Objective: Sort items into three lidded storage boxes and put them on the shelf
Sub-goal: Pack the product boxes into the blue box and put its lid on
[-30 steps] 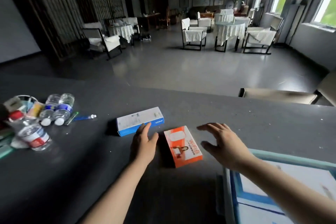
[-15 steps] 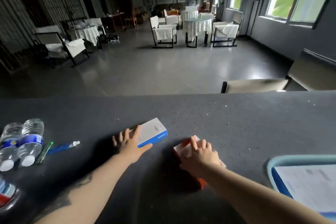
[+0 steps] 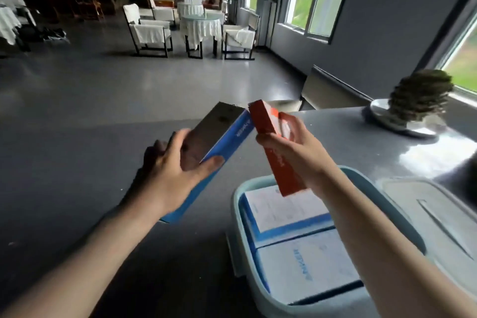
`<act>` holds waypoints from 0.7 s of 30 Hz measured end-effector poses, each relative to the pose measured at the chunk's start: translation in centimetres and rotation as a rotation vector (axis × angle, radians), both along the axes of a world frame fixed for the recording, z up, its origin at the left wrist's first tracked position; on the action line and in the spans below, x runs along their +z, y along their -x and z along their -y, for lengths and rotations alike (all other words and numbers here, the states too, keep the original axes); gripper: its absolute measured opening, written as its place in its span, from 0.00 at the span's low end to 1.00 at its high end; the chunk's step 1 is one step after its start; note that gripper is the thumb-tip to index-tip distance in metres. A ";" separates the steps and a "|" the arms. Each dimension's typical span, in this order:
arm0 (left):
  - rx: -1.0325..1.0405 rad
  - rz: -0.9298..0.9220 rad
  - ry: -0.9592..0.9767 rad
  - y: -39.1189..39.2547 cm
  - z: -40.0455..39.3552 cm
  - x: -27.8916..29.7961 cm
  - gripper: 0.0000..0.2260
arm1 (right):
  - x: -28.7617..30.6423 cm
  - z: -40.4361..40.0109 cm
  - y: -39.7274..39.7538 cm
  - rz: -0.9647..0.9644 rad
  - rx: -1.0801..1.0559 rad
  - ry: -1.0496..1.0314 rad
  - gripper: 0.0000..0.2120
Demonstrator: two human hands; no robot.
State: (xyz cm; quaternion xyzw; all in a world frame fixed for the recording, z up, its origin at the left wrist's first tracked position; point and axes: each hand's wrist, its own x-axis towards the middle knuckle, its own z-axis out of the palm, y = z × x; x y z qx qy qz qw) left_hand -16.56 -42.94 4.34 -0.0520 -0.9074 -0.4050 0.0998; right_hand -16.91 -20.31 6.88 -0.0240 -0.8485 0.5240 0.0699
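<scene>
Above the dark desk [image 3: 77, 162], two cartons are held up, their top corners near each other. Blue box [image 3: 222, 152] is gripped by the left hand [image 3: 170, 170]: thumb curled onto the blue side, fingers [image 3: 178, 137] wrapped over the dark shaded face. White lettering runs along the blue edge, too blurred to read. Orange box [image 3: 281, 162] is gripped by the right hand [image 3: 294, 152], tilted, lower end hanging over the storage box [image 3: 237, 204]; print on its side is illegible. Storage box is pale blue, lid off, set on the desk at the near right. Two white-and-blue cartons are lying flat inside: the nearer carton [image 3: 307, 268] is marked "ANKER", the farther carton [image 3: 281, 209] carries fine print that cannot be read. Grey lid [image 3: 438, 227] is laid just beside the storage box on the right. Plant on a silver dish [image 3: 410, 108] is seen at the far right of the desk.
</scene>
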 end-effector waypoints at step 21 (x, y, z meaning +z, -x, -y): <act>-0.415 -0.002 0.839 -8.8 -18.2 -4.3 0.41 | -4.8 -20.5 -7.5 0.031 -0.165 -0.298 0.45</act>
